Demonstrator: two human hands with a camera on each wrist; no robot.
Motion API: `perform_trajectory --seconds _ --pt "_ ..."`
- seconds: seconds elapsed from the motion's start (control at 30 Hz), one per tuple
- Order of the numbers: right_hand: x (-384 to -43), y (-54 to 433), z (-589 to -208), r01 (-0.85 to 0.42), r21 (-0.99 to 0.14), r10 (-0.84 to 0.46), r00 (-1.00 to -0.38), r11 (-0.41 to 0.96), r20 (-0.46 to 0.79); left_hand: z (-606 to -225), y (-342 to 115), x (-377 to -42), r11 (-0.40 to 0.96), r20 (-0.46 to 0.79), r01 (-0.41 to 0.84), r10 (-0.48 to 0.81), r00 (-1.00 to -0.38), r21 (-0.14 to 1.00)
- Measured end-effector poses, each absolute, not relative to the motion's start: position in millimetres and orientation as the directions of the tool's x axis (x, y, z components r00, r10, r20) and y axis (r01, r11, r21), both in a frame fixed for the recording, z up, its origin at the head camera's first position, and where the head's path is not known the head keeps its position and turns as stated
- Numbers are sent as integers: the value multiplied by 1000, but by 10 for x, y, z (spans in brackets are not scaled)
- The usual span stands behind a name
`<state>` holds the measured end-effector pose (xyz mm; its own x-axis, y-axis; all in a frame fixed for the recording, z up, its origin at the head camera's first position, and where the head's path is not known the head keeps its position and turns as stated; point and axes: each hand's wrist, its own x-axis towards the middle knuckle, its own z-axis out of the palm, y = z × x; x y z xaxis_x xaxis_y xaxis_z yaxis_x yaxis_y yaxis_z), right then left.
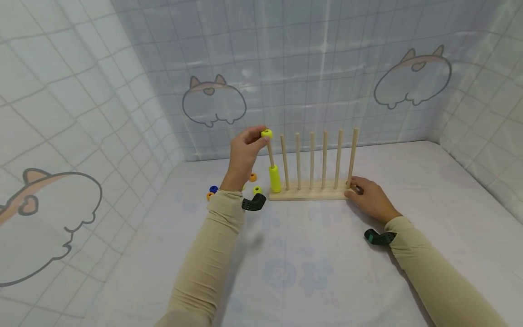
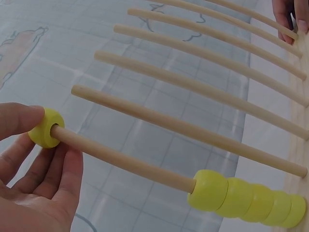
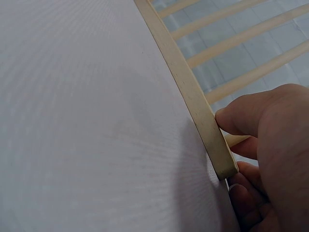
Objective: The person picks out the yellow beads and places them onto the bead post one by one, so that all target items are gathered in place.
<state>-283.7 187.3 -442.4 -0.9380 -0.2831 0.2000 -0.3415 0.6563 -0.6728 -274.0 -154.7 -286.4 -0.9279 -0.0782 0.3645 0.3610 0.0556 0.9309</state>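
My left hand [image 1: 244,152] pinches a yellow bead [image 2: 47,128] between thumb and fingers at the top of the leftmost peg [image 2: 123,162], the peg's tip in the bead's hole. Lower on that peg, several yellow beads [image 2: 251,199] are stacked against one another down to the wooden base [image 1: 312,195]. The rack's other upright pegs [image 1: 312,161] are bare. At the base's right end my right hand [image 1: 369,199] holds on, its thumb on the front edge and its fingers around the end, as the right wrist view shows.
Loose beads lie left of the rack, partly behind my left wrist: a yellow bead [image 1: 257,190], an orange bead [image 1: 253,177], a blue bead [image 1: 213,189] and another orange bead [image 1: 210,196]. A white cloth [image 1: 302,245] covers the table. Behind it hangs a grid-patterned curtain [image 1: 294,68].
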Motion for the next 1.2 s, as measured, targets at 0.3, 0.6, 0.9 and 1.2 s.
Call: perform_trajectory --seconds 0.3,0.6,0.9,1.2 --pt "-2832 1911 -4416 -348 -666 -285 -936 659 207 -2880 -1528 -2762 57 362 359 -69 -930 932" --pt "-2846 1934 -4423 -354 -663 -283 -934 660 218 -2893 -1521 -2753 52 367 364 -65 -928 930" --pt "-2858 1931 -4415 -356 -670 -280 -934 651 224 -2923 -1560 -2771 29 374 373 -77 -924 928" --pt "-2884 1883 -4456 -359 -682 -291 -931 637 219 -3011 -1695 -2736 48 367 364 -88 -926 930"
